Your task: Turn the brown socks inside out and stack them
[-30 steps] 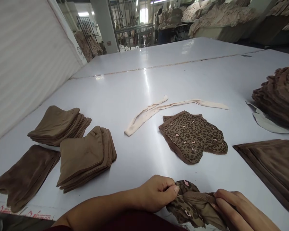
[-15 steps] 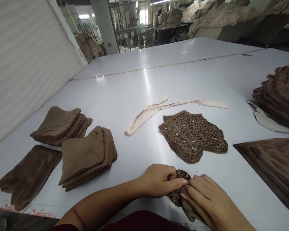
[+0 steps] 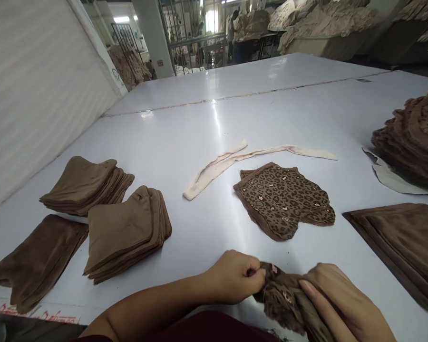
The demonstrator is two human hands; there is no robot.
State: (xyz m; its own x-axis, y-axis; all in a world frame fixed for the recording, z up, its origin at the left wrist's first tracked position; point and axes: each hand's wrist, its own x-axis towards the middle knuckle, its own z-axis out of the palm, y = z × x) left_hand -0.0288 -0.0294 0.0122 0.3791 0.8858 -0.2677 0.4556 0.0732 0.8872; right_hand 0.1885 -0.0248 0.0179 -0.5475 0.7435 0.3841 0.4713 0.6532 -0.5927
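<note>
Close to my body, both hands grip one bunched brown fabric piece [image 3: 283, 298], partly leopard-printed with a fuzzy brown side showing. My left hand [image 3: 237, 277] is closed in a fist on its left end. My right hand [image 3: 342, 299] pinches the right part, thumb on top, and the cloth hangs down below it. The piece is stretched between the two hands, its lower end cut off by the frame. Just beyond lie leopard-print fabric pieces [image 3: 285, 199] with a brown fuzzy underside, flat on the white table [image 3: 199, 228].
Folded brown cloth stacks [image 3: 121, 232], [image 3: 80, 183] and a darker brown stack [image 3: 39, 256] lie at left. A cream fabric strip [image 3: 217, 168] crosses the middle. At right are a dark brown stack [image 3: 399, 232] and a tall fuzzy pile [image 3: 410, 137] on pale sheeting. A white hanging sheet [image 3: 46, 90] borders the left.
My hands have moved apart, the right one shifting to the right. The cloth between them is now pulled out longer, with more of its fuzzy brown side showing.
</note>
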